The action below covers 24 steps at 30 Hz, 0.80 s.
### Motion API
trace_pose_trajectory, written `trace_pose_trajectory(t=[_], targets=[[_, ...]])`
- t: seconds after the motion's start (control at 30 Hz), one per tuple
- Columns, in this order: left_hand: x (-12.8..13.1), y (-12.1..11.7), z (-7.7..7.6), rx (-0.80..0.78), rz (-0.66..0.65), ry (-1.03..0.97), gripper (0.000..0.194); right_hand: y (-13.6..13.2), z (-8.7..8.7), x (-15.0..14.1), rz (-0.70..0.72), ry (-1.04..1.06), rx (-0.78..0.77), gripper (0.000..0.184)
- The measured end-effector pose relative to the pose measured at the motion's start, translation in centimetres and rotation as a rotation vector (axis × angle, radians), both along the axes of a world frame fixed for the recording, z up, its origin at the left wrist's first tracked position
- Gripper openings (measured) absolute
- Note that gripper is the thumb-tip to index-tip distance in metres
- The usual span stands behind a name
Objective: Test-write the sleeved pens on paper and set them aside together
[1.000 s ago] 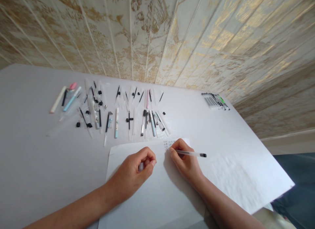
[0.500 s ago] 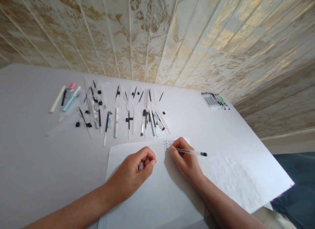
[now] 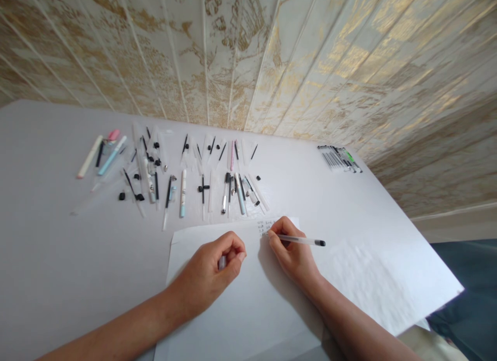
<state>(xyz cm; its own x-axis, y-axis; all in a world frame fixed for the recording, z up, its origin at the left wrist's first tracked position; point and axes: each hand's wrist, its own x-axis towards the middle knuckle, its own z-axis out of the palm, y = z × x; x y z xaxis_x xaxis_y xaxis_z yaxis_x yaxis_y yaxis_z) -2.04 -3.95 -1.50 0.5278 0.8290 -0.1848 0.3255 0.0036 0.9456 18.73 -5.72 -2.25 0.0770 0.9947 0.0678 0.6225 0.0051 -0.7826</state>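
A pen is slanting over a sheet of paper bearing short rows of handwriting.
The pen is showing a slim translucent barrel with a black end pointing rightward, and its front part is resting in the fingertip grip of the right hand, beside the lowest marks. The white paper is lying flat beneath both hands, its dark writing sitting near the upper right corner. A small pale piece is peeking out of the curled left hand, possibly a cap, though fingers are covering most of it.
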Motion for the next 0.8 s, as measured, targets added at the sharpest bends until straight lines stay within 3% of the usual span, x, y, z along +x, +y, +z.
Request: trace_pose_trajectory(t=[0.37, 0.57, 0.8], targets=[[0.1, 0.0, 0.1, -0.002, -0.006, 0.009, 0.013, 0.0, 0.0, 0.1, 0.008, -0.037, -0.010, 0.016], [0.0, 0.0, 0.2, -0.011, -0.012, 0.003, 0.013, 0.0, 0.1, 0.1, -0.011, 0.048, 0.000, 0.016], [0.0, -0.1, 0.1, 0.001, 0.006, -0.013, 0.013, 0.6, 0.3, 1.3, -0.172, 0.504, 0.004, 0.019]])
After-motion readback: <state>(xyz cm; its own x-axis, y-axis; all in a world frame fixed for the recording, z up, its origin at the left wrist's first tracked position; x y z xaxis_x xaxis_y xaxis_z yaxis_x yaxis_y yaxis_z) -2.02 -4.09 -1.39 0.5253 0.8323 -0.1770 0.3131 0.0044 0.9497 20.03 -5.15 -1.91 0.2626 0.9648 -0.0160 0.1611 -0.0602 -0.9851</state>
